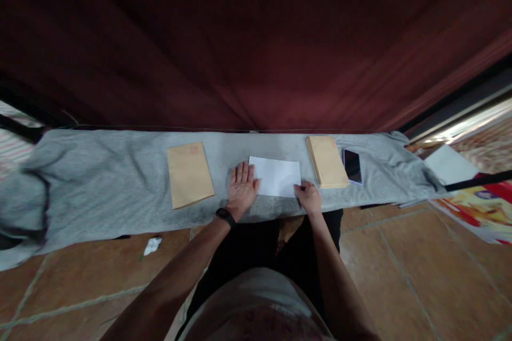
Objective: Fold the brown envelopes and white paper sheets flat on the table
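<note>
A white sheet of paper (276, 177) lies flat on the grey cloth, in front of my body. My left hand (242, 186) rests at the sheet's left edge with its fingers stretched out, the thumb touching the paper. At the lower right corner of the sheet, my right hand (309, 197) has its fingers curled in, closed on that corner. To the left lies a brown envelope (190, 175) with a small red print near its top. A stack of brown envelopes (328, 162) sits to the right, just beyond my right hand.
Grey cloth (108, 181) covers the long narrow surface. A dark phone (352, 165) lies right of the envelope stack. Behind hangs a dark red curtain (248, 53). Crumpled white paper (152, 245) is on the tiled floor (384, 261), and a colourful printed box (480, 208) stands at far right.
</note>
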`<action>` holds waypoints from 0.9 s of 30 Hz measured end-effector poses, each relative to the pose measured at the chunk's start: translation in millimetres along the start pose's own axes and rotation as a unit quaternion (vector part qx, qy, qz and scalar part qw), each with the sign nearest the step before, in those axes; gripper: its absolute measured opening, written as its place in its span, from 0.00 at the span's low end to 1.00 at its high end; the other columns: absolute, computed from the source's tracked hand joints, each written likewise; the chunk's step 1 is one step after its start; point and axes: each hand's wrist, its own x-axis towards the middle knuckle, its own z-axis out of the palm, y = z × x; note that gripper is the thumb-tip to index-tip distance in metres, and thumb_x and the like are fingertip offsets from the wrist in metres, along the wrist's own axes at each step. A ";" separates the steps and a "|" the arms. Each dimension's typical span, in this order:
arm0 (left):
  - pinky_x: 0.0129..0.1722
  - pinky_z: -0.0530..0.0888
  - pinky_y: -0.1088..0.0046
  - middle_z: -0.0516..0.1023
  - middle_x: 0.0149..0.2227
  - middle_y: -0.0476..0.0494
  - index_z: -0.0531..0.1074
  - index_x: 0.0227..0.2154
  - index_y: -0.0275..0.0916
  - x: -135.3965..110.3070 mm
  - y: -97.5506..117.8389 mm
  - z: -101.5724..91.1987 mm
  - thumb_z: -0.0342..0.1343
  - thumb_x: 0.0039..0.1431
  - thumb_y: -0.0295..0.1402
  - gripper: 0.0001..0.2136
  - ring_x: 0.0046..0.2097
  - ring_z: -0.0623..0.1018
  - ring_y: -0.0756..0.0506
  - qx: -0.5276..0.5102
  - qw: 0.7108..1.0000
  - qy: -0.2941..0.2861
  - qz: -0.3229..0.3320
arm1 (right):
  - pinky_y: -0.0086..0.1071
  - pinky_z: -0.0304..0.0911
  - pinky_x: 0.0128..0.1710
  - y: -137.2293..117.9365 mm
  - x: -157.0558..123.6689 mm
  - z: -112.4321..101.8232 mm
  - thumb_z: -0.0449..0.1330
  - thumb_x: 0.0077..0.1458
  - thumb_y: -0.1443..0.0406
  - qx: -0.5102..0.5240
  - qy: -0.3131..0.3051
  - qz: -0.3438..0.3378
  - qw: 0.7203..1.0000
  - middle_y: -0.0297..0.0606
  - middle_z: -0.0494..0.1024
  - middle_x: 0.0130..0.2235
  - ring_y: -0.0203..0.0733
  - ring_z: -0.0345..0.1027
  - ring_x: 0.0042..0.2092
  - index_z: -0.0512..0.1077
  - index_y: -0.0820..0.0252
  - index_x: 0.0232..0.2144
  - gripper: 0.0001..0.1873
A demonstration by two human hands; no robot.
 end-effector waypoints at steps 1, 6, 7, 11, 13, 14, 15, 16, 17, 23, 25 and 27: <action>0.71 0.48 0.50 0.54 0.71 0.30 0.56 0.69 0.29 0.3 0.6 -1.7 0.41 0.71 0.39 0.28 0.73 0.53 0.35 -0.003 1.000 -0.001 0.011 | 0.31 0.63 0.42 0.4 -0.4 0.1 0.57 0.63 0.58 -0.001 0.000 -0.002 1.000 0.45 0.82 0.41 0.45 0.75 0.43 0.77 0.61 0.41 0.14; 0.72 0.49 0.57 0.52 0.72 0.34 0.54 0.70 0.28 -2.4 16.0 -7.0 0.38 0.72 0.38 0.28 0.74 0.50 0.40 -0.031 0.996 -0.011 0.089 | 0.31 0.63 0.43 0.6 -1.7 -0.2 0.57 0.63 0.59 -0.004 0.006 -0.006 1.000 0.44 0.81 0.42 0.44 0.75 0.43 0.77 0.60 0.42 0.14; 0.72 0.50 0.58 0.52 0.72 0.35 0.53 0.70 0.29 -4.6 21.8 -6.5 0.38 0.72 0.39 0.28 0.74 0.50 0.40 -0.039 0.993 -0.014 0.106 | 0.31 0.63 0.43 0.5 -1.8 -0.4 0.57 0.63 0.59 -0.003 0.007 -0.007 1.000 0.44 0.81 0.42 0.44 0.74 0.43 0.77 0.60 0.42 0.13; 0.72 0.51 0.59 0.54 0.72 0.34 0.54 0.70 0.28 -17.4 44.2 0.4 0.38 0.73 0.44 0.30 0.74 0.51 0.40 -0.052 0.989 -0.037 0.134 | 0.30 0.64 0.44 0.3 -2.1 -1.8 0.57 0.64 0.59 -0.001 0.008 -0.011 1.000 0.43 0.81 0.42 0.43 0.74 0.44 0.77 0.60 0.42 0.13; 0.72 0.51 0.58 0.53 0.72 0.32 0.54 0.69 0.27 -23.3 48.7 3.6 0.38 0.72 0.46 0.32 0.73 0.51 0.40 -0.046 0.990 -0.045 0.124 | 0.30 0.64 0.44 0.4 -2.6 -2.7 0.57 0.64 0.59 0.001 0.008 -0.011 1.000 0.42 0.81 0.42 0.43 0.74 0.44 0.77 0.59 0.42 0.12; 0.72 0.50 0.58 0.53 0.72 0.32 0.54 0.69 0.26 -25.6 48.5 4.6 0.38 0.72 0.46 0.32 0.74 0.51 0.40 -0.043 0.991 -0.047 0.118 | 0.30 0.64 0.44 0.4 -2.9 -3.1 0.58 0.64 0.59 0.002 0.008 -0.011 1.000 0.42 0.81 0.42 0.42 0.74 0.44 0.77 0.59 0.42 0.12; 0.72 0.50 0.59 0.53 0.72 0.32 0.53 0.69 0.27 -27.4 46.6 5.1 0.38 0.72 0.46 0.32 0.74 0.51 0.40 -0.039 0.992 -0.047 0.112 | 0.30 0.64 0.44 0.3 -3.2 -3.5 0.58 0.64 0.59 0.003 0.008 -0.010 1.000 0.42 0.81 0.42 0.42 0.74 0.44 0.77 0.59 0.42 0.12; 0.72 0.50 0.59 0.52 0.72 0.32 0.53 0.70 0.27 -28.8 43.4 5.2 0.38 0.72 0.46 0.32 0.74 0.50 0.40 -0.036 0.993 -0.046 0.103 | 0.29 0.64 0.44 0.1 -3.5 -3.8 0.58 0.64 0.59 0.004 0.009 -0.009 1.000 0.42 0.81 0.42 0.42 0.74 0.44 0.77 0.58 0.41 0.11; 0.72 0.50 0.59 0.52 0.72 0.32 0.52 0.70 0.26 -29.8 39.0 5.1 0.38 0.72 0.46 0.32 0.74 0.50 0.40 -0.034 0.994 -0.042 0.093 | 0.29 0.64 0.44 -0.1 -3.9 -4.1 0.58 0.64 0.59 0.005 0.010 -0.007 1.000 0.41 0.81 0.42 0.42 0.75 0.44 0.77 0.58 0.41 0.11; 0.71 0.53 0.55 0.53 0.72 0.30 0.53 0.69 0.26 -31.9 5.7 5.3 0.39 0.71 0.42 0.31 0.73 0.52 0.38 -0.039 0.999 -0.012 0.030 | 0.30 0.64 0.43 -0.5 -6.0 -5.3 0.58 0.64 0.58 0.015 0.017 -0.002 1.000 0.40 0.80 0.41 0.42 0.75 0.43 0.77 0.57 0.38 0.11; 0.71 0.53 0.52 0.55 0.71 0.29 0.55 0.69 0.25 -31.3 0.2 5.3 0.40 0.70 0.41 0.31 0.73 0.53 0.37 -0.048 0.999 -0.003 0.006 | 0.30 0.64 0.43 -0.1 -6.9 -5.7 0.57 0.65 0.59 0.019 0.020 -0.003 1.000 0.40 0.80 0.41 0.42 0.74 0.43 0.76 0.57 0.39 0.11; 0.71 0.53 0.50 0.56 0.71 0.28 0.55 0.69 0.25 -30.0 1.3 4.3 0.40 0.70 0.39 0.30 0.73 0.54 0.36 -0.056 0.998 0.006 -0.007 | 0.32 0.64 0.45 -0.9 -8.4 -5.1 0.56 0.65 0.59 0.022 0.035 -0.006 0.999 0.43 0.79 0.43 0.44 0.73 0.45 0.75 0.59 0.43 0.12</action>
